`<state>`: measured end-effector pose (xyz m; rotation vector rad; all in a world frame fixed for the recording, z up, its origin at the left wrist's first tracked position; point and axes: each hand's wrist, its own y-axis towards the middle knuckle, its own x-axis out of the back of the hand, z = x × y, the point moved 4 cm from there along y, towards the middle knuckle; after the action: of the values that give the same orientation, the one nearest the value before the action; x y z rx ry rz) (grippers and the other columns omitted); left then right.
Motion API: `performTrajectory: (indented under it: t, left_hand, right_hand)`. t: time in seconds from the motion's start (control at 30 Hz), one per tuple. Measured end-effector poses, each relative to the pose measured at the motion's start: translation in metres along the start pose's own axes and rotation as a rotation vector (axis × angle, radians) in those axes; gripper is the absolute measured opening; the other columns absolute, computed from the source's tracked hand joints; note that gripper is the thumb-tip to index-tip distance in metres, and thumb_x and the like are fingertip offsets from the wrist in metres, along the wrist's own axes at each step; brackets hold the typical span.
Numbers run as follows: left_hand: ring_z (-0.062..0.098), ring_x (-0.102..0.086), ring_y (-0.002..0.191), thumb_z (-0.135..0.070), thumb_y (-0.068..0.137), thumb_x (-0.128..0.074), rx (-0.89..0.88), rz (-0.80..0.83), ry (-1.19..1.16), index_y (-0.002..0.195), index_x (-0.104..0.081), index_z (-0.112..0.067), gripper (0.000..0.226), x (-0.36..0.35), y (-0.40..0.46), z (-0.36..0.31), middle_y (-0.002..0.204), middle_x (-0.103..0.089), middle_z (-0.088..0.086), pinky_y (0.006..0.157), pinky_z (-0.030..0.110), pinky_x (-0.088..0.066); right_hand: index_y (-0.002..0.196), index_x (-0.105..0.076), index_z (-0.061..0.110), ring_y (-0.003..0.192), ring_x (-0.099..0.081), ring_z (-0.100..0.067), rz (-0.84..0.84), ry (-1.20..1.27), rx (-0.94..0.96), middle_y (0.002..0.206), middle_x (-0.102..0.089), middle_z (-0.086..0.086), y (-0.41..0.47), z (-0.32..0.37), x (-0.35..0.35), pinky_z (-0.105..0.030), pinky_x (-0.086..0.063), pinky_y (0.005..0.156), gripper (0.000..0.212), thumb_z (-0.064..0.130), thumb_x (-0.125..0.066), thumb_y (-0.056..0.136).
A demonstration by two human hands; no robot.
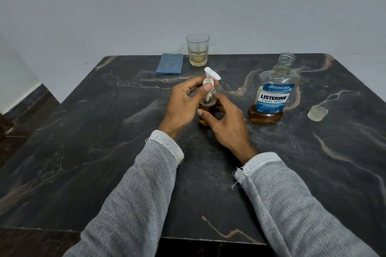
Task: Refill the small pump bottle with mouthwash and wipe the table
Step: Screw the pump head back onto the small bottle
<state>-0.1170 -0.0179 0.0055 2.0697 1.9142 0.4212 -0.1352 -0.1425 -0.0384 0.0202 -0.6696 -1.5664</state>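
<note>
From the head view, I saw the small pump bottle [207, 108] upright near the middle of the dark marble table [104, 152], holding amber liquid. The right hand [224, 125] was grasping its body; the left hand [183, 102] was pinching the white pump head [211, 77] at the neck. I judged the step to be refitting the pump (refill apparently done), so next comes screwing it tight, then fetching the blue cloth [169, 63] at the far edge. To the right stood the uncapped mouthwash bottle [273, 94], labelled "LISTERINE COOL MINT", "250 ml"; its cap [317, 112] lay apart, further right.
</note>
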Motion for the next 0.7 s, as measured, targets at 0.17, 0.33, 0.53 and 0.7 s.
performTrajectory:
  t: [0.17,0.33,0.53,0.7]
  left_hand:
    - [0.009,-0.070,0.096,-0.012,0.086,-0.070,0.018,-0.117,-0.008,0.104,-0.071,-0.014,0.018,-0.0003,-0.0055,0.0019,0.099,-0.075,-0.004,0.077,0.019,-0.054]
    - [0.009,-0.069,0.098,-0.015,0.089,-0.067,-0.022,-0.083,0.072,0.102,-0.073,-0.016,0.014,-0.0002,-0.0037,0.0010,0.098,-0.075,-0.007,0.080,0.020,-0.053]
    - [0.004,-0.069,0.097,-0.011,0.092,-0.063,-0.008,-0.027,0.004,0.100,-0.072,-0.021,0.016,-0.0004,-0.0042,0.0008,0.096,-0.075,-0.011,0.079,0.016,-0.051]
    - [0.008,-0.069,0.101,-0.013,0.094,-0.060,0.044,-0.044,-0.042,0.117,-0.067,-0.015,0.024,0.0018,-0.0101,0.0073,0.103,-0.075,-0.008,0.083,0.019,-0.053]
  right_hand:
    - [0.124,-0.057,0.031,0.102,-0.062,-0.001,0.008,0.019,-0.018,0.113,-0.067,0.015,-0.0006,-0.0021,-0.0004,-0.020,-0.051,0.087,0.045,0.036,-0.073,0.082]
    - [0.124,-0.058,0.030,0.102,-0.063,0.002,0.023,0.034,-0.020,0.111,-0.068,0.014,0.0001,-0.0029,-0.0012,-0.018,-0.050,0.088,0.044,0.034,-0.073,0.083]
    - [0.123,-0.057,0.033,0.101,-0.063,0.001,0.025,0.043,-0.028,0.110,-0.069,0.014,0.0007,-0.0034,-0.0009,-0.025,-0.053,0.089,0.044,0.036,-0.073,0.083]
    - [0.124,-0.057,0.034,0.102,-0.064,-0.003,0.032,0.088,-0.056,0.113,-0.069,0.011,-0.0020,-0.0064,-0.0014,-0.035,-0.055,0.091,0.046,0.037,-0.074,0.081]
